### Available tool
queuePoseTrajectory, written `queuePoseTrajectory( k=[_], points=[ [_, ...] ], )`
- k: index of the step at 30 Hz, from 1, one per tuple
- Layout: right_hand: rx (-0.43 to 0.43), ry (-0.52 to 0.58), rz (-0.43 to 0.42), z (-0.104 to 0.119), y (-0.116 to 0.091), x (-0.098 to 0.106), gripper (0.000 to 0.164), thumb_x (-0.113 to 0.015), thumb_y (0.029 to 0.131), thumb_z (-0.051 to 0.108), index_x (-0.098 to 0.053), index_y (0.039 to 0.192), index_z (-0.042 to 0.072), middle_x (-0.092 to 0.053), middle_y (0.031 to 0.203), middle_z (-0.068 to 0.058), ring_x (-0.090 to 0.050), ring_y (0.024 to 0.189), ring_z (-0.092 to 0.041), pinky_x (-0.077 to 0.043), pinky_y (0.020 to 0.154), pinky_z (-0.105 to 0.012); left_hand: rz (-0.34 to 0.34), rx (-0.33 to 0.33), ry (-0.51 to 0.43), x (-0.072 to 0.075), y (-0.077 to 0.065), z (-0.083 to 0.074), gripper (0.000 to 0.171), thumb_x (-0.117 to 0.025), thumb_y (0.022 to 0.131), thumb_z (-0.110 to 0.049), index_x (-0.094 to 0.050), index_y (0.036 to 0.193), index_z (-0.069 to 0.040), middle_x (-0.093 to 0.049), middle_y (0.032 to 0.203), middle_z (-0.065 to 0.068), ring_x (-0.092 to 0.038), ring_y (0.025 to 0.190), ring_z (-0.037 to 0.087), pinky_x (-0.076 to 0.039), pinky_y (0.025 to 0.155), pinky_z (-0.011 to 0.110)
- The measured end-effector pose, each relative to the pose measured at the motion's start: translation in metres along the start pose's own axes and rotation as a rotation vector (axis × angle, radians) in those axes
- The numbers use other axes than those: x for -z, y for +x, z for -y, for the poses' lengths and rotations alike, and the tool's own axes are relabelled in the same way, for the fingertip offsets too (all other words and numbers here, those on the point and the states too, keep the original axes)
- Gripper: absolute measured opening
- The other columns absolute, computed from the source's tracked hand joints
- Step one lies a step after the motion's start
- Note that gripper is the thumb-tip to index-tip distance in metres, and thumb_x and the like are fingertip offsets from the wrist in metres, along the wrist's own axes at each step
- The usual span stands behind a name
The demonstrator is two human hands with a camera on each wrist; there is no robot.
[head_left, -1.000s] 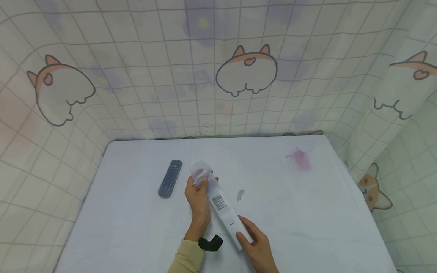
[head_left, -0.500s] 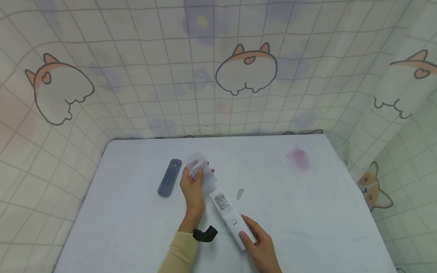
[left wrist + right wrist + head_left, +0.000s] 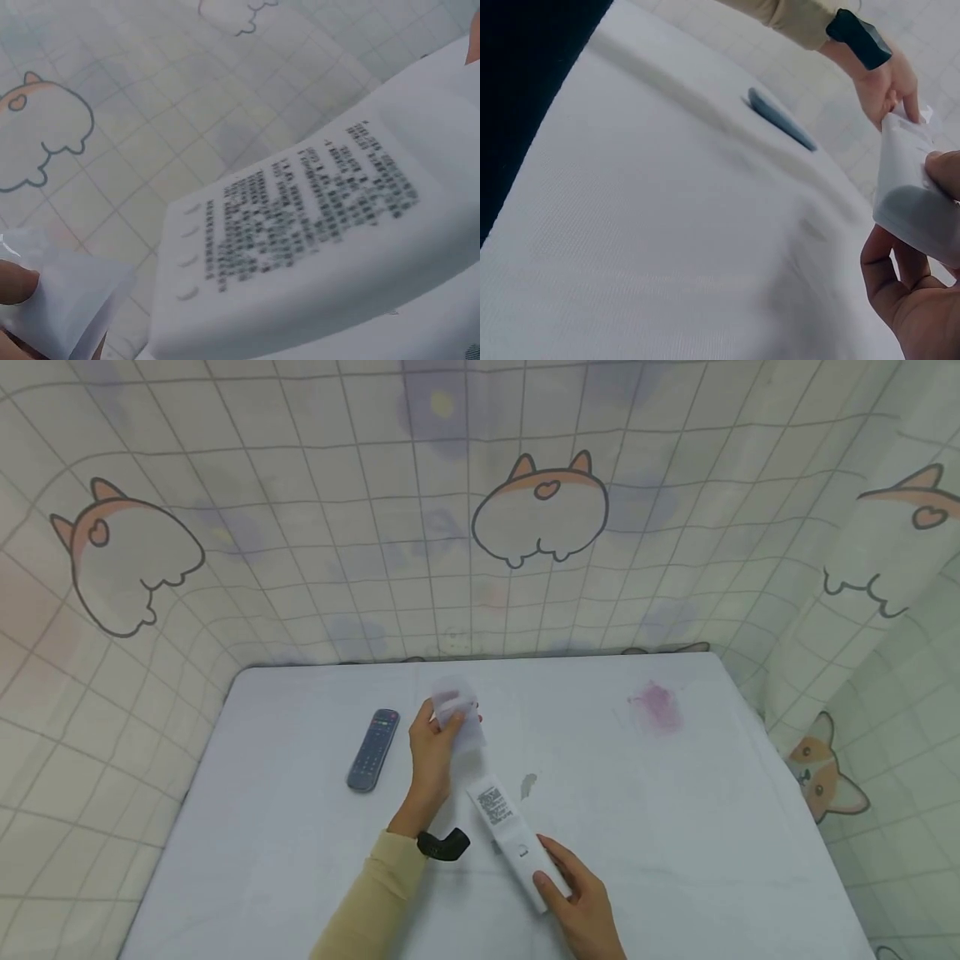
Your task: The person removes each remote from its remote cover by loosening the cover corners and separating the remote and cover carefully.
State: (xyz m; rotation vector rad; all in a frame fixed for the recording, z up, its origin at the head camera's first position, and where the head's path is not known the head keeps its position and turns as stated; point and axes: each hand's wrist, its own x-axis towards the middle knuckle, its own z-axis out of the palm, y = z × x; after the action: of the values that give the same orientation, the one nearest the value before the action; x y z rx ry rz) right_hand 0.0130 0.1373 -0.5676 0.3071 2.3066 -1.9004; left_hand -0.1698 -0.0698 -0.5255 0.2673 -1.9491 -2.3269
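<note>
My left hand point(image 3: 431, 756) pinches a crumpled, clear plastic sleeve point(image 3: 459, 692) between thumb and fingers, above the far middle of the table. Nearer to me, my right hand point(image 3: 583, 897) grips the near end of a long white remote control point(image 3: 517, 843), thumb on one side and fingers on the other. Its face with the printed label points up. In the left wrist view, a gap separates the sleeve point(image 3: 64, 296) from the remote's labelled end point(image 3: 300, 217). The right wrist view shows the remote's rounded near end point(image 3: 915, 206) between thumb and fingers.
A dark remote control point(image 3: 372, 750) lies on the white tabletop point(image 3: 697, 843), left of my left hand. A pink stain point(image 3: 658, 706) marks the cloth at the far right, and a small grey spot point(image 3: 528, 785) is near the middle. A patterned curtain point(image 3: 360, 527) surrounds the table.
The plastic sleeve has slid off the white remote and moved away toward the back with my left hand. My right hand has shifted slightly right with the remote.
</note>
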Motion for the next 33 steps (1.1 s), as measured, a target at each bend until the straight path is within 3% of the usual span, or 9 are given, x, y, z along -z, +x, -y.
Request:
queuePoseTrajectory(
  k=[7, 12, 15, 18, 22, 29, 33],
  points=[
    [-0.041, -0.02, 0.0, -0.006, -0.001, 0.003, 0.052, -0.077, 0.095, 0.035, -0.063, 0.142, 0.021, -0.065, 0.145, -0.009, -0.064, 0.12, 0.0, -0.06, 0.083, -0.021, 0.083, 0.148, 0.068, -0.005, 0.02, -0.001, 0.04, -0.065, 0.102, -0.012, -0.058, 0.141, -0.017, -0.066, 0.142, 0.012, -0.066, 0.128, 0.028, -0.052, 0.108, 0.047],
    [-0.036, -0.013, -0.002, -0.009, -0.002, 0.005, 0.051, -0.077, 0.095, 0.033, -0.062, 0.143, 0.019, -0.064, 0.146, -0.01, -0.061, 0.119, 0.006, -0.059, 0.085, -0.019, 0.118, 0.265, 0.038, -0.007, 0.036, 0.002, 0.043, -0.066, 0.102, -0.015, -0.056, 0.144, -0.013, -0.057, 0.151, 0.011, -0.054, 0.14, 0.03, -0.043, 0.118, 0.054],
    [-0.043, -0.003, -0.005, -0.01, -0.002, 0.005, 0.051, -0.077, 0.095, 0.031, -0.063, 0.142, 0.019, -0.065, 0.146, -0.009, -0.062, 0.121, 0.002, -0.058, 0.086, -0.018, 0.133, 0.325, 0.022, -0.008, 0.046, 0.003, 0.049, -0.066, 0.102, -0.015, -0.051, 0.149, -0.01, -0.049, 0.157, 0.012, -0.046, 0.147, 0.032, -0.035, 0.124, 0.056],
    [-0.044, 0.003, -0.002, -0.01, -0.002, 0.006, 0.051, -0.077, 0.095, 0.032, -0.063, 0.142, 0.018, -0.064, 0.146, -0.011, -0.064, 0.128, -0.013, -0.057, 0.087, -0.018, 0.158, 0.365, 0.023, -0.008, 0.056, 0.005, 0.059, -0.065, 0.099, -0.009, -0.044, 0.155, -0.009, -0.043, 0.162, 0.014, -0.04, 0.151, 0.034, -0.03, 0.127, 0.055],
    [-0.036, 0.013, 0.008, -0.009, -0.002, 0.006, 0.052, -0.076, 0.096, 0.032, -0.062, 0.143, 0.015, -0.063, 0.147, -0.014, -0.063, 0.132, -0.027, -0.058, 0.086, -0.019, 0.193, 0.392, 0.049, -0.009, 0.069, 0.009, 0.078, -0.06, 0.093, 0.005, -0.03, 0.163, -0.011, -0.032, 0.168, 0.017, -0.032, 0.156, 0.036, -0.022, 0.129, 0.058],
    [-0.04, 0.045, 0.029, -0.011, -0.003, 0.005, 0.051, -0.076, 0.096, 0.029, -0.062, 0.143, 0.015, -0.064, 0.145, -0.016, -0.064, 0.118, 0.002, -0.06, 0.083, -0.021, 0.255, 0.401, 0.13, -0.009, 0.091, 0.022, 0.089, -0.059, 0.092, 0.011, -0.021, 0.166, -0.021, -0.031, 0.167, 0.022, -0.035, 0.153, 0.039, -0.024, 0.127, 0.062],
    [-0.039, 0.042, 0.04, -0.012, -0.002, 0.005, 0.051, -0.076, 0.096, 0.03, -0.062, 0.143, 0.016, -0.064, 0.146, -0.016, -0.062, 0.117, 0.006, -0.059, 0.083, -0.021, 0.278, 0.386, 0.157, -0.009, 0.102, 0.034, 0.091, -0.061, 0.092, 0.011, -0.022, 0.166, -0.025, -0.028, 0.167, 0.024, -0.037, 0.151, 0.039, -0.027, 0.126, 0.061]
  ],
)
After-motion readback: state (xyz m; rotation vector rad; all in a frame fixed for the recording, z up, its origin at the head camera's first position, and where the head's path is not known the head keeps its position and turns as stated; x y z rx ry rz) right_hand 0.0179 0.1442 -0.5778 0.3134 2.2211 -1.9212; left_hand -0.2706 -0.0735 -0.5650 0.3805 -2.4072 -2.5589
